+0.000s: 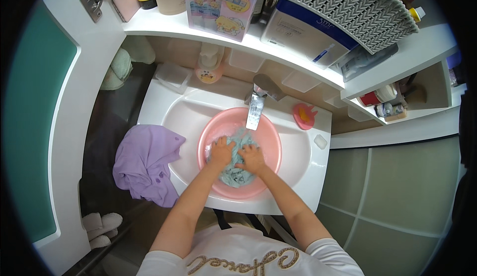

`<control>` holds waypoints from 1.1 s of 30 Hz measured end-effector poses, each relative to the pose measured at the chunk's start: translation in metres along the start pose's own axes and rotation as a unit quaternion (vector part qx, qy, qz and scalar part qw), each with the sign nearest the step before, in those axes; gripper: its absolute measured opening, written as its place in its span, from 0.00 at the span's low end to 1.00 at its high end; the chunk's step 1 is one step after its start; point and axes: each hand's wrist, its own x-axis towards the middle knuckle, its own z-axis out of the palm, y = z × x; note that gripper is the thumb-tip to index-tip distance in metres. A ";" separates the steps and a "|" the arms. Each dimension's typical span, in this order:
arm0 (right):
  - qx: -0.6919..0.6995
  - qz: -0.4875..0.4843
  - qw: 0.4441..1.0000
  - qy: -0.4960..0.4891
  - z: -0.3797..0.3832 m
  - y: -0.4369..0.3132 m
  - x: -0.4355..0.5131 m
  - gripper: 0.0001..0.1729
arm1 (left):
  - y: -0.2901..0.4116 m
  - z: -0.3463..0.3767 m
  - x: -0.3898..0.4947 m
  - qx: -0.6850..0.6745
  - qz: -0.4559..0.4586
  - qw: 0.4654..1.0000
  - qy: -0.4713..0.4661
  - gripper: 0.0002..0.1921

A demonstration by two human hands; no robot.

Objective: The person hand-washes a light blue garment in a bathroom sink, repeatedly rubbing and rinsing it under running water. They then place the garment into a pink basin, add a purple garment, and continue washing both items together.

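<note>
A pink plastic basin [276, 153] sits in the white washbasin [298, 160], below the metal faucet [255, 112]. Inside it, a crumpled pale green cloth [237, 178] with dark markings lies wet in the water. My left hand [222, 153] rests on the cloth's left side, palm down and fingers spread. On the right side of the same cloth lies my right hand [252, 159], its fingers also apart. Neither hand visibly grips a fold, though the undersides of both are hidden. A purple garment [145, 162] with buttons hangs over the washbasin's left edge.
A white soap bar [320, 142] and a pink soap dish [303, 116] with an orange piece are at right. Behind stand a pump bottle [209, 65] and a clear plastic box [173, 77]. Overhead juts a cabinet shelf [164, 26] with boxes and a woven basket [346, 7].
</note>
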 end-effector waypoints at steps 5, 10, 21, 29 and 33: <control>0.316 0.182 0.922 0.130 0.040 0.021 0.026 0.21 | 0.018 -0.030 0.010 -0.261 -0.071 0.961 0.049 0.31; 0.463 -0.041 0.847 0.256 -0.021 -0.046 -0.019 0.10 | 0.020 -0.041 0.018 -0.795 -0.271 0.520 -0.154 0.30; 0.233 -0.075 0.854 0.459 -0.040 -0.072 -0.025 0.07 | 0.057 -0.030 0.001 -0.818 -0.247 0.514 -0.073 0.25; 0.148 0.059 0.926 0.343 -0.054 0.006 -0.007 0.10 | 0.013 -0.029 -0.003 -0.581 -0.211 0.783 0.067 0.27; 0.162 0.087 0.936 0.299 -0.015 0.024 -0.014 0.27 | 0.013 -0.009 -0.030 -0.172 -0.146 0.949 0.219 0.28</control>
